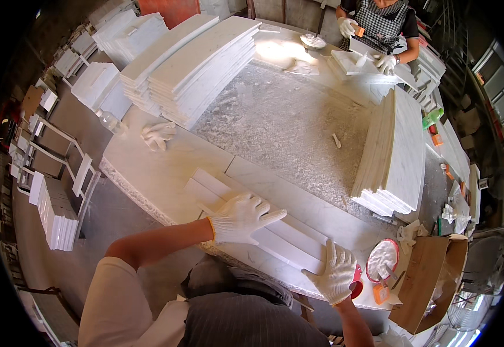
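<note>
On table [148,168] front edge, my left hand [240,217], gloved, lies flat w/ fingers spread on white stone strips [275,231], gripping nothing. Right hand [336,272], also gloved & open, rests flat on strips' right end. Just right: red-rimmed bowl [382,260] of white paste, then cardboard box [425,277].

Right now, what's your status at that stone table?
Left hand flat on white marble strips. Right hand open at their near end. Red paste bowl beside it.
</note>
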A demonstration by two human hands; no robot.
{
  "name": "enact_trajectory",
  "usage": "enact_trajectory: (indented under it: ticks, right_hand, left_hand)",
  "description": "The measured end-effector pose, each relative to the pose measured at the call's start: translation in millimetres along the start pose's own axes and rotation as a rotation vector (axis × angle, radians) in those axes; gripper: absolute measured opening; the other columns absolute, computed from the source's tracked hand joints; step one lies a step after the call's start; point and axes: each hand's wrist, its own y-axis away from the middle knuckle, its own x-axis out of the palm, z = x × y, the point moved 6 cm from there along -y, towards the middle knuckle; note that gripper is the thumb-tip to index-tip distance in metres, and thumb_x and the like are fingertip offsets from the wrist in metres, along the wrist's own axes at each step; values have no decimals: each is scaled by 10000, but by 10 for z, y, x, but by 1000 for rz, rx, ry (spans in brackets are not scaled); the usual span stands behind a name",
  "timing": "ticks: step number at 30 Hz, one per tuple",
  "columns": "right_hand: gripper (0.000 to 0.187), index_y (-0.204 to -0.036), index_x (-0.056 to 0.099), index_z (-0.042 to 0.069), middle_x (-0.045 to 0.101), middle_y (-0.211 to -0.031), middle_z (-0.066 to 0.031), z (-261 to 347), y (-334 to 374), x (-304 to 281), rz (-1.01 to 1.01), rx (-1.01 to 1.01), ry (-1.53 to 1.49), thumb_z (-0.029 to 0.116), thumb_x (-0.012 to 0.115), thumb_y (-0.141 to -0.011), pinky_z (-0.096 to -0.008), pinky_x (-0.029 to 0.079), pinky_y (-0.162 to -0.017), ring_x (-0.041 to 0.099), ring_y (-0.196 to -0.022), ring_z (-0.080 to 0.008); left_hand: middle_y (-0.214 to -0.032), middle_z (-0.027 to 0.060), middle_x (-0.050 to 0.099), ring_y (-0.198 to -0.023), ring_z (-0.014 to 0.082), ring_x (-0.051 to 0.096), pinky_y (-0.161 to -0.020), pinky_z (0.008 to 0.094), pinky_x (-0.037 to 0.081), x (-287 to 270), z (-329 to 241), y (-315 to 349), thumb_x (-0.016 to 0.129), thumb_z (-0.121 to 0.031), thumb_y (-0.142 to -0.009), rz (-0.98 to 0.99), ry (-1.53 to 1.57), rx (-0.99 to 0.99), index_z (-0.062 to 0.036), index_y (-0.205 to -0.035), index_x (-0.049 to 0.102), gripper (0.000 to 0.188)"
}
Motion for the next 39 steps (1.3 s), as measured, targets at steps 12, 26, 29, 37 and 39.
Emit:
enact_trajectory:
  ticks: [12,26,29,37,39]
  right_hand:
    - [537,-1385,442,-29,554,-1251,-228,-406,393,176,-490,564,-566,251,592,-952,-434,453,-955,567,-1120,-359]
    - [678,-1510,271,29,503,-1385,-164,-561,516,396,-423,771,-888,297,589,-974,-327,398,-1002,494,-1175,-197]
    - [653,-1516,267,47,496,-1396,-166,-548,506,357,-392,684,-896,315,555,-994,-341,403,-1004,501,-1183,-198]
    - [496,-1415,399,17,601,-1214,-123,-557,458,378,-330,667,-690,313,488,-1027,-337,404,-997,543,-1121,-205]
    - [454,-1368,451,15,618,-1166,-110,-566,462,380,-368,642,-635,318,478,-1031,-335,419,-964,558,-1066,-200]
  left_hand:
    - [-1118,116,594,-1009,254,552,-891,393,406,-5,26,16,647,-662,-759,15,67,15,-126,-1468,396,924]
    - [-1316,234,496,-1251,340,469,-1022,449,402,316,1312,1088,795,-404,-741,-635,842,-892,-11,-1472,315,958]
    - [-1335,210,494,-1276,306,457,-1048,428,381,414,1365,1062,819,-364,-723,-624,1033,-857,17,-1492,263,1022]
    - [-1287,143,550,-1211,231,489,-1035,355,377,499,1357,1104,795,-290,-774,-633,1005,-894,-3,-1501,262,946]
    - [-1283,147,561,-1214,237,492,-1033,355,379,474,1362,1103,789,-298,-782,-643,976,-857,-1,-1499,265,936]
